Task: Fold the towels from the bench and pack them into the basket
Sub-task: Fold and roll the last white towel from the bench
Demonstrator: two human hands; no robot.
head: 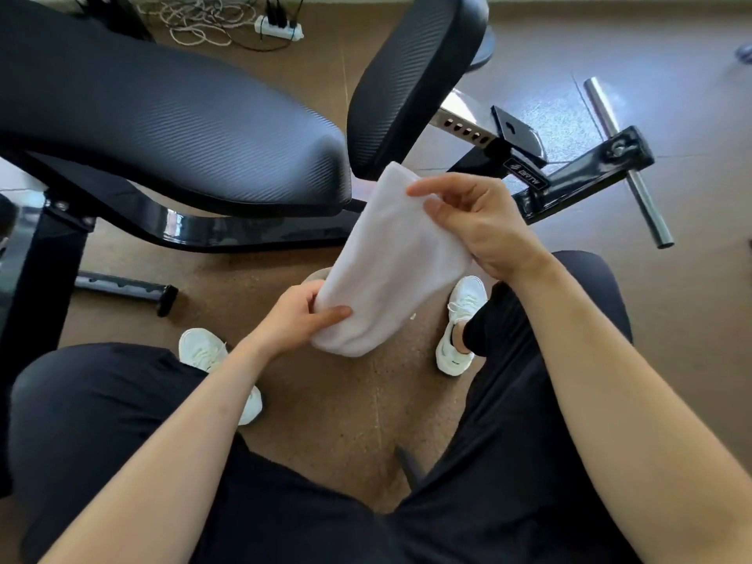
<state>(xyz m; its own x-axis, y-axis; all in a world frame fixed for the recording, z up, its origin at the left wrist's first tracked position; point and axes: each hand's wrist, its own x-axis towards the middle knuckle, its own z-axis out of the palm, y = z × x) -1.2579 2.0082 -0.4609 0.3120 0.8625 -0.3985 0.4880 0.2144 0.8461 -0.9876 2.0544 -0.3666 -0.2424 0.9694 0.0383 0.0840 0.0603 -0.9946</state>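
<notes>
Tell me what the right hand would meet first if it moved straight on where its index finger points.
The right hand points left across the white towel it holds; beyond that, probably the black seat pad, though depth is unclear.

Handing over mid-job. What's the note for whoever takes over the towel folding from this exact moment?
Left hand: grips the lower end of the white towel, thumb across its front.
Right hand: holds the towel's upper right edge.
Towel: already folded into a narrow band, held in the air above the floor, in front of the bench.
Done: this towel is partly folded.
Left: finish the fold and pack it. No basket is clearly in view and no other towels show on the bench pads, so look for both.
</notes>
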